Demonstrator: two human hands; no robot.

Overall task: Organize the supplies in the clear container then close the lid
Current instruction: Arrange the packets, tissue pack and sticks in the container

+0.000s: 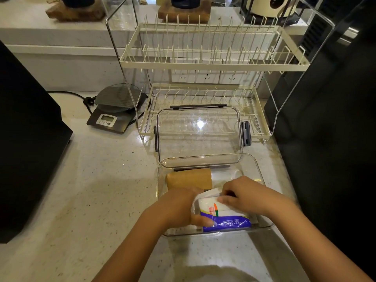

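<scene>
The packing step is in hand, it seems: supplies are being set in place inside the clear plastic container, which sits on the pale speckled surface, near the person. Its clear plastic lid with dark clips is off and is leaned up at the far side of the container, against a cream wire dish rack.

A white packet with a purple band is held inside the container, at its near side. The left hand is curled round the packet's left edge, with the thumb laid on the purple band. The right hand is bent over the packet's far right corner, with the fingertips pressed on it. What looks like a second white thing is tucked under the right hand, but it cannot be told apart clearly.

A tan soft block like a sponge lies in the far left part of the container, just beside the left hand.

Next, the packet likely needs to be pushed down flat beside the tan block. Then the lid must be brought over and its clips pressed shut.

By count: one container, one lid, one tan block and one purple and white packet are seen. One grey kitchen scale is seen far to the left. Two hands are in view.
</scene>
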